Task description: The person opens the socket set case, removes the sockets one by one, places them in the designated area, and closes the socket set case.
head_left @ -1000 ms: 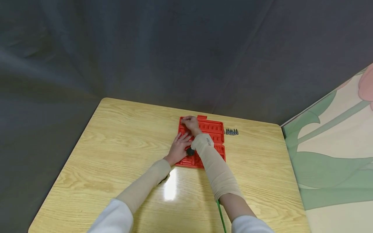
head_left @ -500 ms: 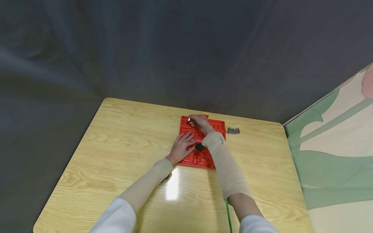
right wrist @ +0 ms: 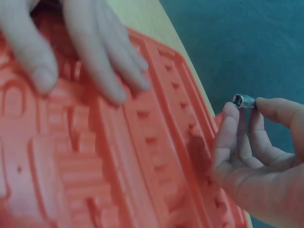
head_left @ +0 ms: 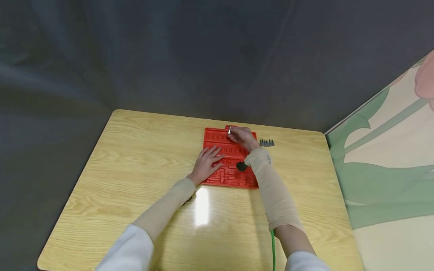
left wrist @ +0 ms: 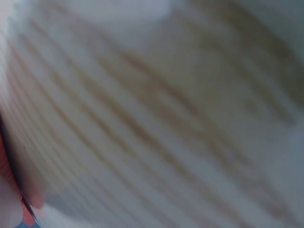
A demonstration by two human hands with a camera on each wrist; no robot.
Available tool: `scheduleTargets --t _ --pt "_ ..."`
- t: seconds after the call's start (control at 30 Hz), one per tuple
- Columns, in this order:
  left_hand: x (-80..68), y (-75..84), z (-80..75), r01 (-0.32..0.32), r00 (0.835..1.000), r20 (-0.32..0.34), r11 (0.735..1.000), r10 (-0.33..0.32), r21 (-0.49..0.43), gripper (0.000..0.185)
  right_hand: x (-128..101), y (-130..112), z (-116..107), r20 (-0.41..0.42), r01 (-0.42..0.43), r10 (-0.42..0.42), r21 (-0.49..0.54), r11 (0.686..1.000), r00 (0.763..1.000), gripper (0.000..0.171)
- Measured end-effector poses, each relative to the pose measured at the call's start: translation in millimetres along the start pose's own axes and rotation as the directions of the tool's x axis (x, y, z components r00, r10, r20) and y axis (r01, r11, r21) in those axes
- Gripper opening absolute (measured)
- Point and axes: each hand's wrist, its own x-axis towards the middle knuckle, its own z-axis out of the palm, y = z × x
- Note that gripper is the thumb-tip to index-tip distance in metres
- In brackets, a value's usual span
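An open red plastic tool case with moulded slots lies near the table's far edge. My left hand rests on its left side with fingers spread; the right wrist view shows those fingers over the slots. Above the far half of the case, my right hand pinches a small shiny metal socket between thumb and fingertips. The socket's hollow end faces sideways in the right wrist view. Mostly a blurred pale surface fills the left wrist view, with a sliver of red at its left edge.
Several small dark bits stand in a row on the wooden table, just right of the case. A dark curtain hangs behind the far edge. A green cable runs from my right sleeve.
My right hand has moved rightward from the case's far left corner, and the metal socket now shows in its fingers. My left hand stays on the case.
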Motion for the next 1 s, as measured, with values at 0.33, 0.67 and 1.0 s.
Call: scheduleTargets --t 0.33,0.67,1.0 --pt "-1.6 0.1 1.3 -0.065 0.998 -0.022 0.995 0.067 0.078 0.043 -11.8 0.8 -31.7 -0.021 0.021 -0.021 -0.019 1.0 1.0 0.043" --pt "-2.4 -1.7 1.7 -0.085 0.995 -0.035 0.993 0.088 0.08 0.042 -34.8 -22.9 -110.3 -0.157 0.145 -0.16 -0.106 0.984 0.975 0.035" --pt "1.2 -1.1 3.5 -0.1 0.992 -0.069 0.993 0.104 0.064 0.041 -24.6 7.7 -165.5 -0.445 0.102 -0.308 -0.427 0.898 0.841 0.031"
